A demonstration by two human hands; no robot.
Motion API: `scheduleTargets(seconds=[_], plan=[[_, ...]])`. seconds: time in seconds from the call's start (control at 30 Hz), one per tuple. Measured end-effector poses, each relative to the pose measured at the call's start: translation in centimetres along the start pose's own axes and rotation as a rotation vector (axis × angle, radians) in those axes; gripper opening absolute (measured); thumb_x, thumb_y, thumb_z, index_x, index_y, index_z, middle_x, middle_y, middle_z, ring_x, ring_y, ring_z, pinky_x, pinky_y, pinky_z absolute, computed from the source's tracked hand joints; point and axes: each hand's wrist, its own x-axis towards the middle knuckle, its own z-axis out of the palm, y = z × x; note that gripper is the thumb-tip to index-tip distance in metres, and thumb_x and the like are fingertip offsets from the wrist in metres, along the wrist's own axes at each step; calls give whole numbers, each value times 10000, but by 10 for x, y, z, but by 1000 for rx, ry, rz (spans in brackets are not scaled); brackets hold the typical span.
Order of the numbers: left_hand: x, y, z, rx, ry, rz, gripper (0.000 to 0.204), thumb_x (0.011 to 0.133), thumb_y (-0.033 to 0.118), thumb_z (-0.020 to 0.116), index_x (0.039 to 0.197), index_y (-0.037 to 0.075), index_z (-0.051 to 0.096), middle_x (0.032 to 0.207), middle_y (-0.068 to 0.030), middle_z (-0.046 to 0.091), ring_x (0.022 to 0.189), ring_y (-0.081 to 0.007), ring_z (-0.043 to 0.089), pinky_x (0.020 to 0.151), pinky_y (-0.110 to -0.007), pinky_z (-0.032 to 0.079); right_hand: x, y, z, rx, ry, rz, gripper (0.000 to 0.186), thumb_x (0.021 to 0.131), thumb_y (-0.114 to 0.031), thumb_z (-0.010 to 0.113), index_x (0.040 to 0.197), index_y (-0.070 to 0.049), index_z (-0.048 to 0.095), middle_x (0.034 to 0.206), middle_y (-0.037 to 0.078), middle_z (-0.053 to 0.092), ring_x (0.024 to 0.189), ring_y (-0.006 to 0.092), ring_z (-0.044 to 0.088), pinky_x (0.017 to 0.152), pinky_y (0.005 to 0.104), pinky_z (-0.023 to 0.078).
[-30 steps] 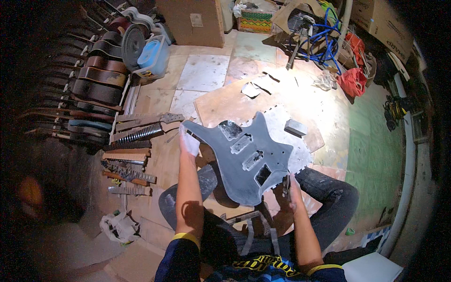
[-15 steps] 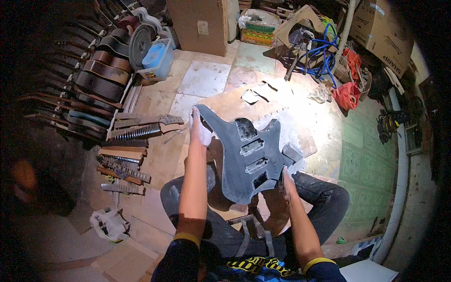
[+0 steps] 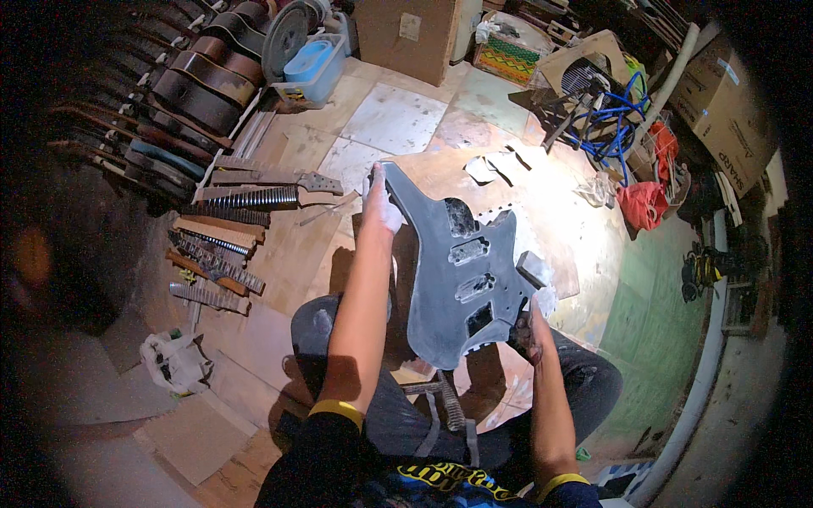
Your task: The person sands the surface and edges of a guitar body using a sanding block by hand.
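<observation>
A dark grey electric guitar body [image 3: 432, 279] is held up over my lap, its face toward me, with rectangular pickup cut-outs and larger routed cavities. My left hand [image 3: 384, 203], whitened with dust, grips the long upper horn. At the lower right edge my right hand [image 3: 533, 332] holds the body; its fingers are partly hidden behind the rim. Just beyond that hand a grey block [image 3: 532, 267] lies on the floor board, beside a crumpled whitish piece [image 3: 544, 298].
Guitar necks [image 3: 246, 199] lie in a row at the left, below a rack of guitars [image 3: 199, 85]. A clear tub [image 3: 318, 80] stands behind. Coiled blue hose [image 3: 610, 140], a red bag [image 3: 641, 205] and a cardboard box [image 3: 728, 110] crowd the right. A white plastic bag [image 3: 176, 362] lies lower left.
The view has shifted, so the surroundings sit differently in the frame. The guitar body is turned slightly more upright, with both hands still on it.
</observation>
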Motion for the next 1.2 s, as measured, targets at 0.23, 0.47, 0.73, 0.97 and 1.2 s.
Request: scheduleTargets(seconds=[0.23,0.47,0.73,0.97,1.2], plan=[[20,-3,-22,-15,-111,8,494,972,511,552,1205,76,563,1146,-97,633,1071,-278,605,986,-487,477,-7,-5,14,190,-34,-53,623,920,-607,579,1178,-44,646,1005,56,667,852,180,631,753,339,516],[37,-16,-44,74,-96,-91,539,960,431,606,1353,76,503,1327,-92,588,1219,-285,554,1032,-458,443,-18,1,19,331,-128,-82,441,961,-596,511,873,-165,538,671,-47,502,494,103,402,427,245,312],[7,-19,-49,436,-152,-198,403,923,226,665,1287,107,539,1193,-88,642,1099,-261,623,933,-449,521,-20,15,18,324,8,-62,593,927,-706,444,906,-130,583,704,-20,517,484,99,398,416,243,294],[-37,-31,-68,821,-203,-100,413,889,265,723,1196,27,582,1138,-110,663,1006,-222,649,866,-381,531,-22,42,23,-69,259,-151,761,901,-773,366,810,-74,653,560,16,454,455,137,397,421,341,274],[-62,-37,-109,1452,-21,86,873,793,489,771,1372,-91,470,1285,-210,610,1110,-317,628,988,-385,468,-21,29,40,-176,168,-218,936,894,-779,355,1171,66,647,944,217,672,834,267,623,703,434,482]])
